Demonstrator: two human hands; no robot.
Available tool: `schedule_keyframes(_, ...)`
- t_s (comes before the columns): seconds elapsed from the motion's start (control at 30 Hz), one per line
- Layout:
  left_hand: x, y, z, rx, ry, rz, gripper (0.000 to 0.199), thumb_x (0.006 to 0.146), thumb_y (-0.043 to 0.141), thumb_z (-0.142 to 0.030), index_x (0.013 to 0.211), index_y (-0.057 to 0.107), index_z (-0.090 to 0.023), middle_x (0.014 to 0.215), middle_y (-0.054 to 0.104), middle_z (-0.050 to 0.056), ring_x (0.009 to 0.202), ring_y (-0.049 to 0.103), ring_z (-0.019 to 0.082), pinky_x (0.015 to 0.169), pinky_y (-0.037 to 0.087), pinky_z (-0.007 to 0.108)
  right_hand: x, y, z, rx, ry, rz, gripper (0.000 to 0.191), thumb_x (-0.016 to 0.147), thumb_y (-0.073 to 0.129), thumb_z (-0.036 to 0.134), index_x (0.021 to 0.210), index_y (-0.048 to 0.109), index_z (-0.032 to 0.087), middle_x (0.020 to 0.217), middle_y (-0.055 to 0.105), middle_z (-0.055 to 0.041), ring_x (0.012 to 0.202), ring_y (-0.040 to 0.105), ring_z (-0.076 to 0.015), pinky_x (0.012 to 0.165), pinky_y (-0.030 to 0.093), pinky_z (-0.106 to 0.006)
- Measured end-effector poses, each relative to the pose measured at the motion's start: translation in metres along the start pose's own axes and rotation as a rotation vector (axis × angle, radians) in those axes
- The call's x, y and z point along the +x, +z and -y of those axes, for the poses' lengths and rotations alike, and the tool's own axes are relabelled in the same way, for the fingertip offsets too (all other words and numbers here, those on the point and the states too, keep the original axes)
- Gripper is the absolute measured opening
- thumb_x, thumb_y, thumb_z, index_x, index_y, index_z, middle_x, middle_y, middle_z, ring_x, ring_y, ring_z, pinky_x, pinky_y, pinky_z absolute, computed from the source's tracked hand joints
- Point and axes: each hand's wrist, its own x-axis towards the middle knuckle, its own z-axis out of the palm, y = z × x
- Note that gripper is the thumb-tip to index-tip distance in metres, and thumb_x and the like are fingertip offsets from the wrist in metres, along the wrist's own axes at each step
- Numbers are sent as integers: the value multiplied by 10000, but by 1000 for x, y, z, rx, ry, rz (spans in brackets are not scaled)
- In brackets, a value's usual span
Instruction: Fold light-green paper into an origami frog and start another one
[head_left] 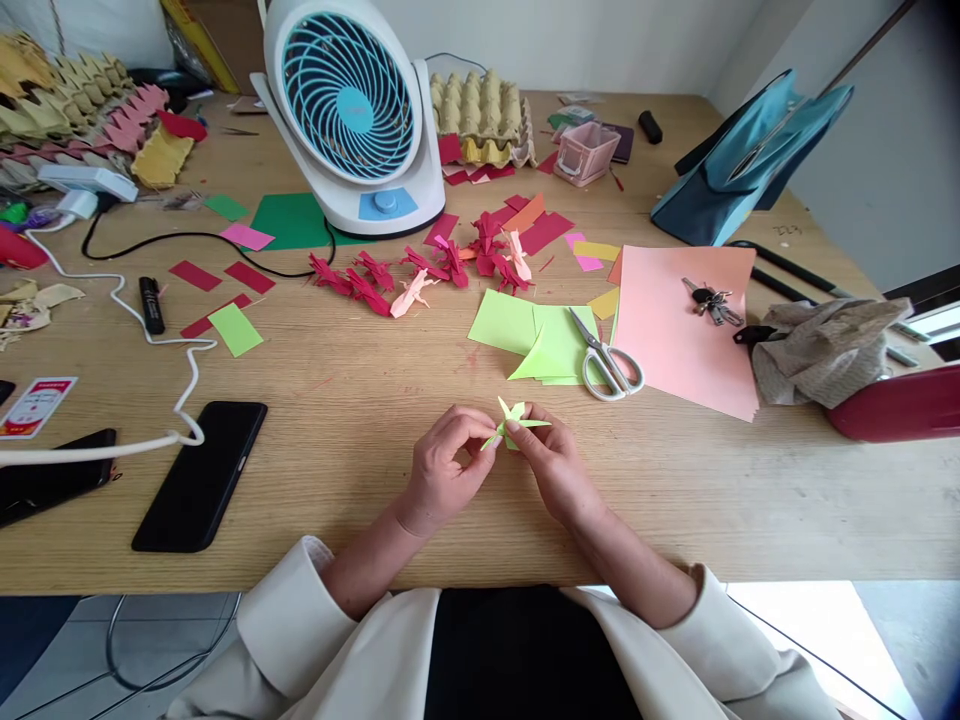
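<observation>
The left hand (450, 465) pinches a tip of the folded green paper (513, 424), the right hand (559, 468) grips its other side between thumb and fingers — and there it is, points splayed, held between them over the table (337, 450) — scissors (598, 348) lying just beyond, blades across the light-green sheets (501, 318)

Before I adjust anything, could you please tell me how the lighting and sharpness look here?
Head view: soft, fairly even light on the table; head view: left hand, right hand and folded paper show no strong motion blur; head view: the patch at lower right is washed out nearly white, while the top right corner falls dark.
</observation>
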Motion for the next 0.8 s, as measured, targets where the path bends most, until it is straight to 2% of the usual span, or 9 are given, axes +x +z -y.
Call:
schedule_keyframes(0.2,0,2,-8,-139,-265,-32,107,861,617,-123,789,572,-187,812,657,5,761,625,119,681,503,225,-1,1,2,-71,-7,-14,277,840,681,467,799,564,219,729,529,17,692,460,-149,701,387,-281)
schedule_keyframes(0.47,-1,8,-8,-215,-436,-62,93,857,613,-168,785,557,-185,735,621,-21,638,556,92,599,461,200,-2,4,4,-100,-13,-30,271,832,693,445,800,557,213,726,523,20,687,451,-142,667,372,-273)
schedule_keyframes(0.53,-1,9,-8,-255,-459,-65,58,856,607,-169,832,558,-188,766,625,-18,646,571,91,594,473,192,-2,4,4,-111,-9,-39,272,825,700,446,802,562,214,720,531,21,677,459,-142,659,376,-273)
schedule_keyframes(0.63,-1,10,-7,-263,-418,-50,69,847,616,-159,896,581,-191,849,659,3,745,633,110,665,519,204,-1,3,3,-136,-25,-49,263,818,706,441,808,573,215,727,551,16,675,476,-145,651,384,-275)
schedule_keyframes(0.8,0,8,-7,-213,-411,-17,77,823,629,-138,867,592,-190,832,664,6,754,642,119,669,534,209,0,3,3,-191,-76,-48,217,821,708,394,796,580,221,707,566,16,655,493,-148,626,390,-276)
